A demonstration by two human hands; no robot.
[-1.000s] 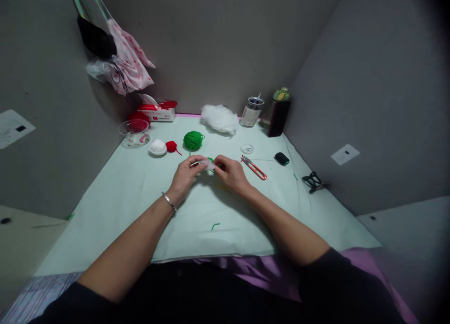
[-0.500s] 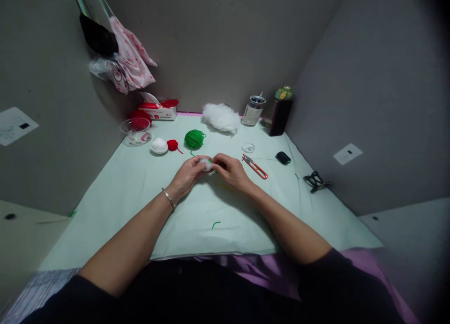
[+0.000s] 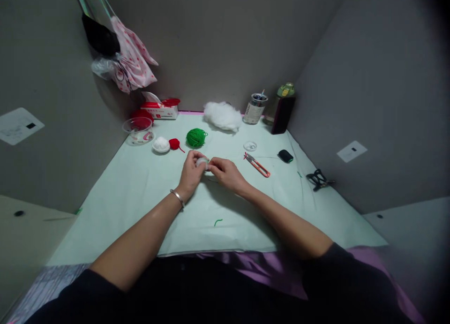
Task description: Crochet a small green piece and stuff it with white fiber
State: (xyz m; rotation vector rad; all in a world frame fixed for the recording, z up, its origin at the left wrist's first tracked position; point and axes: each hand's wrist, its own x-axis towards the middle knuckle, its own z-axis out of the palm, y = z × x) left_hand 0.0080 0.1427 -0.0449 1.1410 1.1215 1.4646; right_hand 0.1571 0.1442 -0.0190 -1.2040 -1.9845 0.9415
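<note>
Small and whitish, a soft-looking piece with a trace of green is held between both hands above the middle of the table. My left hand has its fingers wrapped round it from the left. My right hand pinches at its right side, the fingertips pressed together; what exactly they grip is too small to tell. Just behind the hands lies a green yarn ball. Orange-handled snips lie to the right of my right hand, and a short green yarn piece lies nearer my body.
White stuffing, a can of tools, a bottle and a dark phone-like slab stand along the back. Red yarn, white yarn and a plastic tub are left; black scissors lie right.
My left hand has turned more upright around the white piece, and my right hand has shifted slightly downward. The whole view has moved slightly.
</note>
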